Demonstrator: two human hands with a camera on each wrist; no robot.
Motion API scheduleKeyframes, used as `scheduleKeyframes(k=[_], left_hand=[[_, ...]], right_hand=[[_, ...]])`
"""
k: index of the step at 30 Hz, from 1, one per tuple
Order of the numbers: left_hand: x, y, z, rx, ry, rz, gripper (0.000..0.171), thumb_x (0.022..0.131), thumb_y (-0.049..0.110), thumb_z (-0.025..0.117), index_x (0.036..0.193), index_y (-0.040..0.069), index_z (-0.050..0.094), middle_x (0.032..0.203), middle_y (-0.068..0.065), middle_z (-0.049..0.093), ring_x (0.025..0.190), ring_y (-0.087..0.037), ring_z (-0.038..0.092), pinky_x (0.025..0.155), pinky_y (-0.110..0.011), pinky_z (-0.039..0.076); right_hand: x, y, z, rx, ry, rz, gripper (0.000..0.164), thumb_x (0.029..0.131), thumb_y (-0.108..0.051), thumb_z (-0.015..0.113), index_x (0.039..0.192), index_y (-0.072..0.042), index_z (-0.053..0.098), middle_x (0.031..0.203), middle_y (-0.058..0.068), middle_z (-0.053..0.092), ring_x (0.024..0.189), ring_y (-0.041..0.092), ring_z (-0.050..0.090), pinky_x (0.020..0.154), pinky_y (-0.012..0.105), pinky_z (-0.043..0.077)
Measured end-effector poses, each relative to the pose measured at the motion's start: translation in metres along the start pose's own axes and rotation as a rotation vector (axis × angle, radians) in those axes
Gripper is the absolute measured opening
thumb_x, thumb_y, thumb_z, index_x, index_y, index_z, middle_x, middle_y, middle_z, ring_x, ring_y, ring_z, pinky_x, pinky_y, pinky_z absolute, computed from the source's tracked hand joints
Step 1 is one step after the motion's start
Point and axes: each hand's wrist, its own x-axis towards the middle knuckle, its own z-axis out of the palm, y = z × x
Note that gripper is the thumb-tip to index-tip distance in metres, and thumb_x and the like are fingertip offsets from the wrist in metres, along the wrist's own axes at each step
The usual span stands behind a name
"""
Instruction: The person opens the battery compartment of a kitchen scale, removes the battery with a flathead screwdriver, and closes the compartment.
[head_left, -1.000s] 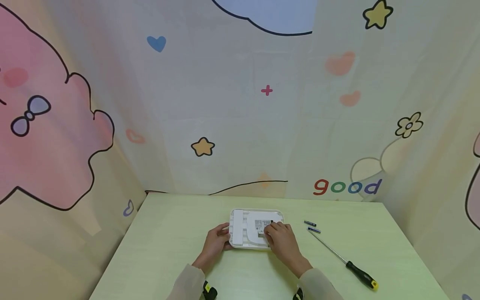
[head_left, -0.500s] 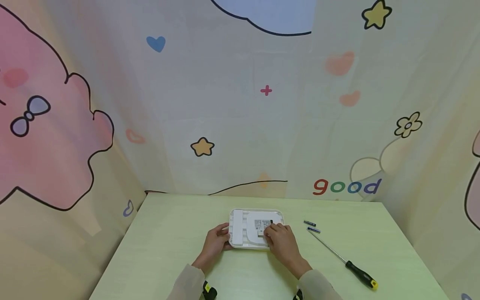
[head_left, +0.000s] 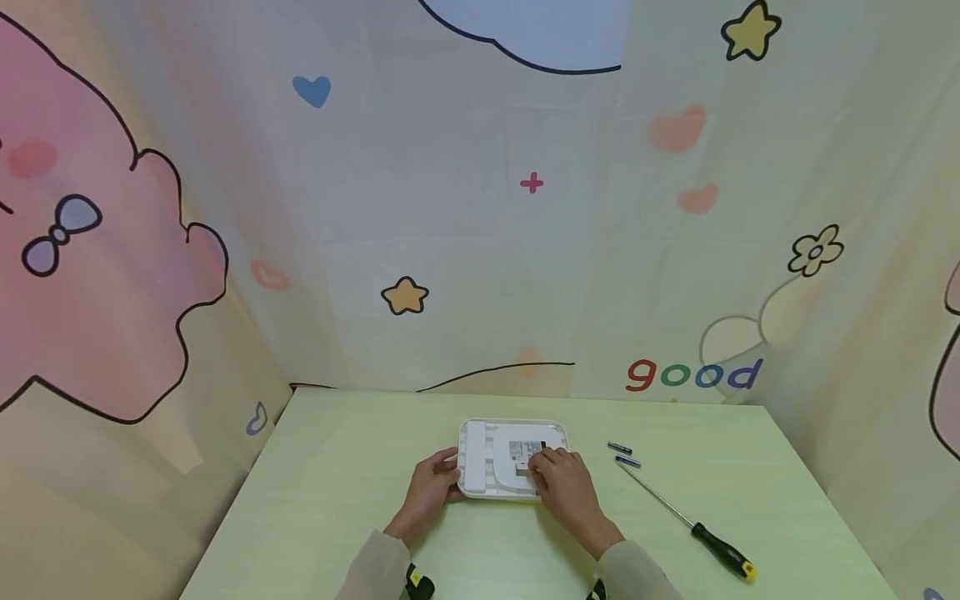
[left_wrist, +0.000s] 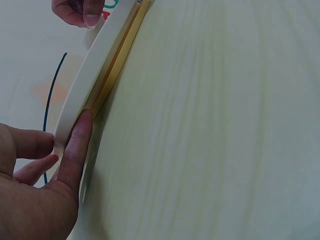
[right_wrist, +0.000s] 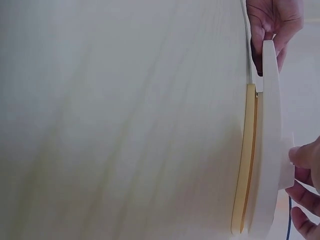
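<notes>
A white rectangular device [head_left: 476,483] with rounded corners lies with its labelled side up at the middle of the table. Its lower part shows yellow [right_wrist: 242,185] in the right wrist view. My left hand [head_left: 430,492] grips the device's left edge, one digit low at the side and other fingers at the upper rim [left_wrist: 75,107]. On its right half, my right hand [head_left: 566,487] pinches a small white flat piece [right_wrist: 286,172] that stands up from the face. The fingers hide part of the printed label [head_left: 522,450].
Two small batteries, one farther [head_left: 619,447] and one nearer [head_left: 627,461], lie right of the device. A screwdriver [head_left: 722,550] with a black and yellow handle slants toward the front right, its tip by the nearer battery. A printed curtain [head_left: 465,208] hangs behind the table [head_left: 352,458].
</notes>
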Motion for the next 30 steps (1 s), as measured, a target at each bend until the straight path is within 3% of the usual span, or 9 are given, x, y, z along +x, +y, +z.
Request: scheduleKeyframes(k=[22,30], left_hand=[[-0.0006,-0.0002,0.0006,-0.003,0.01,0.0,0.047,0.096,-0.003,0.05,0.143,-0.003,0.046,0.127,-0.027,0.056,0.092,-0.017,0.064,0.071,-0.031,0.06],[-0.001,0.0002,0.0009,0.004,0.011,-0.001,0.047,0.096,-0.003,0.05,0.143,-0.002,0.046,0.128,-0.027,0.056,0.093,-0.018,0.064,0.071,-0.031,0.06]], right_hand=[[-0.0009,0.0013,-0.0038,0.01,0.01,-0.074,0.01,0.074,-0.013,0.083,0.076,-0.017,0.074,0.08,-0.008,0.071,0.077,0.013,0.064,0.075,0.036,0.05],[0.0002,0.0024,-0.0018,0.019,0.045,-0.063,0.013,0.074,-0.006,0.081,0.076,-0.016,0.073,0.08,-0.007,0.073,0.076,0.012,0.065,0.073,0.032,0.051]])
